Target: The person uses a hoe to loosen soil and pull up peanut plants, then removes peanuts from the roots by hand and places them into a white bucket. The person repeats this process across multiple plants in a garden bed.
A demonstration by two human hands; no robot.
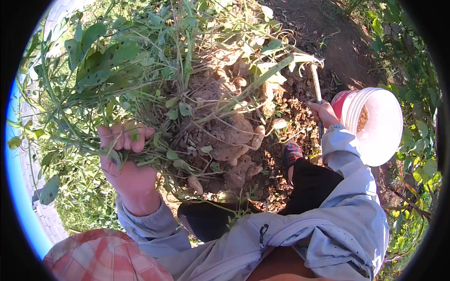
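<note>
My left hand (128,154) is closed around the green stems of an uprooted peanut plant (158,151). Its roots spread to the right around a clod of brown soil (225,137). Peanut pods hang among them, one pod (258,137) on the clod's right side and another pod (195,185) lower down. My right hand (325,113) grips the slim handle (316,82) of a tool, pale above the fist and dark below it. The tool's working end cannot be made out. Just beyond that hand, a white plastic bucket (378,126) leans towards me with peanuts (362,118) inside.
Leafy plants (105,56) crowd the left and top. More foliage (418,130) borders the right, past a strip of bare soil (337,42). My shoe (292,152) stands on littered ground below the tool. Red checked cloth (105,256) fills the lower left corner.
</note>
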